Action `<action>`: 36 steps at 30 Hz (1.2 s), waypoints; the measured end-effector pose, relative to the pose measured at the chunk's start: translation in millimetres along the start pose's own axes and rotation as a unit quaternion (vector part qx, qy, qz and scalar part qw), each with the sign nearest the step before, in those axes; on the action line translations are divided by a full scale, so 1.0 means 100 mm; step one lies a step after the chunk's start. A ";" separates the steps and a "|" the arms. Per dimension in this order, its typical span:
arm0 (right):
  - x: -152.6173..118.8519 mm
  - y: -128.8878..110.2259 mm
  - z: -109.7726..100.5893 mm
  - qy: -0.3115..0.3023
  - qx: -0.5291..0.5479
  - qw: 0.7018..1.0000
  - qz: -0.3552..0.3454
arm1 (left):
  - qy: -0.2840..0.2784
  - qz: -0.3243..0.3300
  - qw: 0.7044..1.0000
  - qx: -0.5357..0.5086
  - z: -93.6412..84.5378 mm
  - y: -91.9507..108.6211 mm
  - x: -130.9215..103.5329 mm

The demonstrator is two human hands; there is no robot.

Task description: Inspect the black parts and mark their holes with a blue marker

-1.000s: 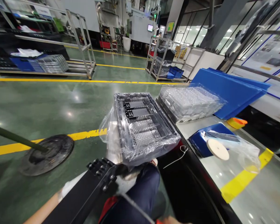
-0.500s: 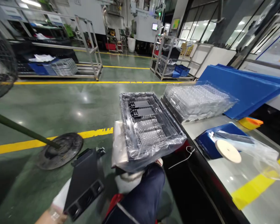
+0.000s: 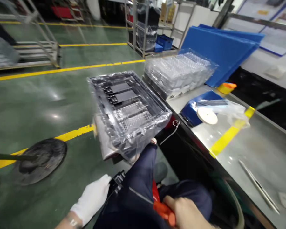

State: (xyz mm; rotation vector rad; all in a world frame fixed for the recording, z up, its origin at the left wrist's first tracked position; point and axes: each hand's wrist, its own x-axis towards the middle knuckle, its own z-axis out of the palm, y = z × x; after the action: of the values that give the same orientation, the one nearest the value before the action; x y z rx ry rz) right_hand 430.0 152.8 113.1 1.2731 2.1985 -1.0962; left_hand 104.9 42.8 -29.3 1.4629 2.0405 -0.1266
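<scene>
Head view: the camera has swung down and right since a moment ago, so more of the steel table (image 3: 259,149) shows now. The black part that was out over the green floor half a second back is now tucked low beside the knee, only its toothed end (image 3: 118,184) peeking out, with the gloved left hand (image 3: 92,198) on it; how tightly the fingers close I cannot tell. The bare right hand (image 3: 186,214) has come into frame at the lap, wrapped around an orange handle (image 3: 163,213).

Containers now. The bagged tray (image 3: 130,109) sits propped beyond the knee, just off the table edge, tilted; inside, two black flat pieces (image 3: 120,92) fill the far slots, while the nearer slots show only ribbed clear plastic. On the table, a bagged stack of clear trays (image 3: 178,71) rests against blue sheets (image 3: 219,47). The blue bin (image 3: 193,111) holds a white disc (image 3: 207,115) and a loose bag
</scene>
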 end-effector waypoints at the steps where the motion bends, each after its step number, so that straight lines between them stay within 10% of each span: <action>1: 0.02 0.04 0.02 0.001 -0.002 1.000 0.020 | -0.013 0.010 1.000 0.004 0.08 0.05 0.04; 19: 0.62 0.06 0.36 -0.044 -0.081 0.995 0.029 | 0.022 0.044 0.999 0.001 0.61 -0.23 0.25; 36: 0.36 0.15 0.11 -0.091 -0.031 0.995 0.036 | 0.012 -0.001 0.998 0.066 0.45 -0.04 0.20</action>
State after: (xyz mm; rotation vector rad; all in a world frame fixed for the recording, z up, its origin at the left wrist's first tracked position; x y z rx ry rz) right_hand 422.8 169.3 76.6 1.1681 2.0195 -1.0631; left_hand 116.3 39.4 -77.3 1.5490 2.0881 -0.2506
